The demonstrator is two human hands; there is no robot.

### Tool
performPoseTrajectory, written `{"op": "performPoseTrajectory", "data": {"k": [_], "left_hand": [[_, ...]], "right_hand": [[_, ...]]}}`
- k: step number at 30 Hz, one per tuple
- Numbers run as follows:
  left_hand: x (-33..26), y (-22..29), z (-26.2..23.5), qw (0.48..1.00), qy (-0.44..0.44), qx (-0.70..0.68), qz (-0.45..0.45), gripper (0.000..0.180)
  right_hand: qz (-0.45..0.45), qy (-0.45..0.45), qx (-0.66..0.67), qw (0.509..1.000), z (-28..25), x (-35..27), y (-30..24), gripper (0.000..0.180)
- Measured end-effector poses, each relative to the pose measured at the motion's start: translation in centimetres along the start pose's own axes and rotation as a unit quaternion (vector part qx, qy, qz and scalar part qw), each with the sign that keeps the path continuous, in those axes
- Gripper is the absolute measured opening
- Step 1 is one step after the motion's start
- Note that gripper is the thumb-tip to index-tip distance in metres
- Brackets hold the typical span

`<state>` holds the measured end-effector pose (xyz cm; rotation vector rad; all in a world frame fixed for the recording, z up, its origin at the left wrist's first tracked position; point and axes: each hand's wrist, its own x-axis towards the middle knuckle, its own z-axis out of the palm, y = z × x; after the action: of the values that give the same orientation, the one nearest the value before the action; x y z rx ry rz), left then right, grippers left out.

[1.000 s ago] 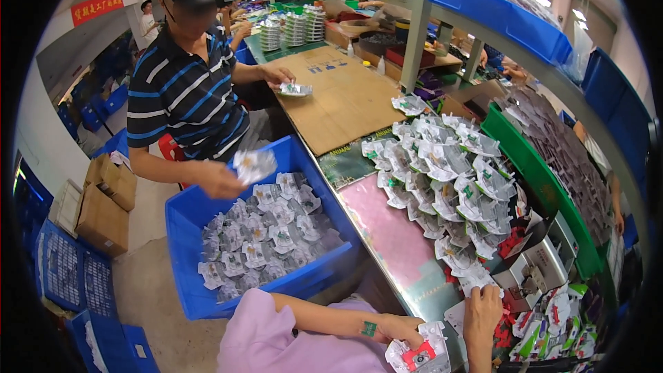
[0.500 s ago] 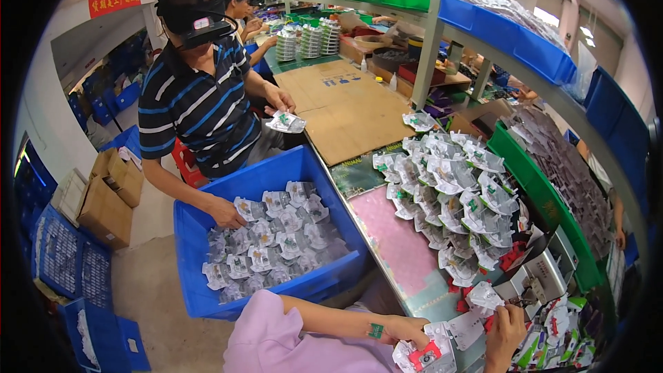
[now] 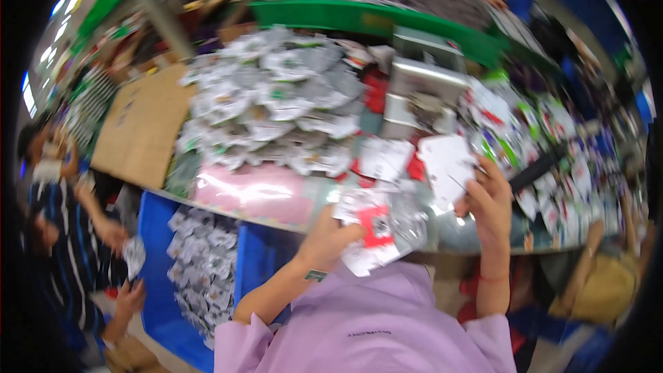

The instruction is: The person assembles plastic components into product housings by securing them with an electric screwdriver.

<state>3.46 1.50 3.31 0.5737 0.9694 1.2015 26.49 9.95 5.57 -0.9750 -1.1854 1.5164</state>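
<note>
My left hand (image 3: 324, 242) is closed on the edge of a clear plastic blister pack (image 3: 407, 217) with a red, camera-shaped piece and a white card in it. The pack is tilted above the table's near edge. To its right, my right hand (image 3: 489, 200) pinches a white card (image 3: 442, 162) between thumb and fingers, upright and apart from the pack. Another white card (image 3: 384, 159) lies beyond the pack, among red pieces (image 3: 375, 90). Motion blurs the finer detail.
A heap of filled blister packs (image 3: 269, 103) covers the table's middle. Right of it stand a metal box-like fixture (image 3: 428, 83) and loose packs. A green trough (image 3: 331, 15) runs behind. At left are a cardboard sheet (image 3: 141, 128), a blue bin (image 3: 155, 255) and a person in stripes (image 3: 62, 249).
My view has swung to the right, bringing my hands to the centre. The right hand, earlier at a crumpled clear plastic piece, now holds up a white card. The left hand keeps its pack.
</note>
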Motion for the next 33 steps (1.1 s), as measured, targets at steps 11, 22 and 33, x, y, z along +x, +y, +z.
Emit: {"op": "performPoseTrajectory", "data": {"k": [11,22,33], "left_hand": [[2.3,-1.4,2.8,1.0,-0.029,-0.005,0.004,0.031],[3.0,-2.0,3.1,0.998,-0.039,0.028,0.027,0.021],[2.6,-0.7,4.6,0.994,-0.086,0.058,-0.021,0.032]], "right_hand": [[0.074,-0.049,0.114,0.989,0.1,-3.8,-0.8,0.054],[0.093,-0.056,0.056,0.993,0.0,-3.9,0.4,0.048],[-0.258,-0.024,-0.515,0.817,0.2,-3.4,-2.2,0.033]]}}
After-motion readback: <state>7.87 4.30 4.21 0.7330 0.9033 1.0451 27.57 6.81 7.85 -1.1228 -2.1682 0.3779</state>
